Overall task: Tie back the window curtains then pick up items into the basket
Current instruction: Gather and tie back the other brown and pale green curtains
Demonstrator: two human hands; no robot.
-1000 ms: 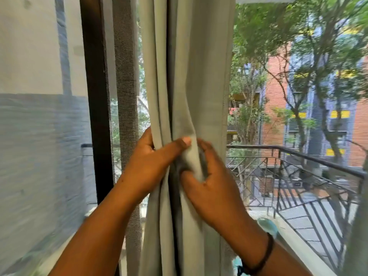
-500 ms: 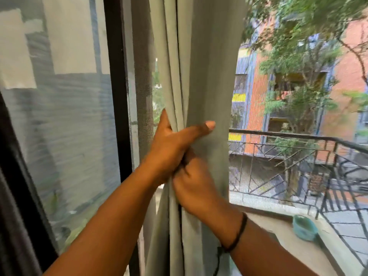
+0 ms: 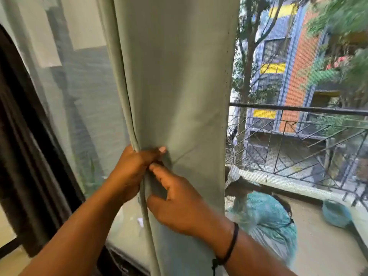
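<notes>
Curtain [image 3: 179, 86]: pale grey-green, hanging gathered, no readable writing.
Left hand [image 3: 131, 172]: fingers curled around the folded edge.
Right hand [image 3: 179, 206]: thumb and fingers pinching a fold.

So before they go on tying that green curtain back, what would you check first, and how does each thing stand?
1. Left hand grips the gathered green curtain: ok.
2. Right hand pinches a fold below it: ok.
3. Whole curtain bunched: not ok, a broad panel hangs flat.
4. Tie-back cord or hook at hand: cannot tell, none shows.
5. Dark curtain at left tied: cannot tell.
6. Basket nearby: cannot tell, out of view.
</notes>
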